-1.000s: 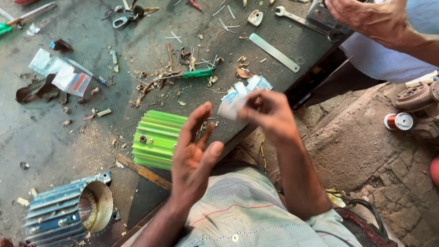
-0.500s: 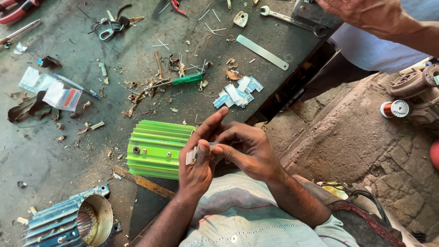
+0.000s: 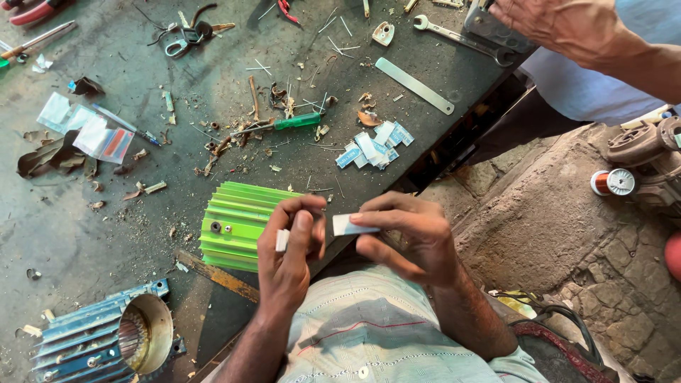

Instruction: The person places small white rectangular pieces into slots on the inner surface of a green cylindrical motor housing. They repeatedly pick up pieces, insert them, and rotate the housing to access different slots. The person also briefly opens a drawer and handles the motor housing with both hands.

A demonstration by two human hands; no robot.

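**Paper slips split between two hands, over green motor shell**

Far left on desk [image 3: 85,234]: blue finned motor housing [image 3: 106,344], open bore facing up-right. Green finned housing [image 3: 237,223] just beside left hand, lying on its side at desk edge.

Left hand [image 3: 287,259]: fingers pinched on small white slip [image 3: 282,240], held upright. Right hand [image 3: 415,237]: fingers clamped on pale flat strip [image 3: 351,225], level, end toward left hand. Slips near, not touching.

Step, by the look: sorting or readying insulation-type paper pieces, held above lap. Next move prob. needs fine pinch control, steady alignment.

Strip: thin, pale bluish-white, stiff-looking. Similar pile [image 3: 374,145] farther up desk. Co-worker's hand [image 3: 560,25] top right, on grey metal part.
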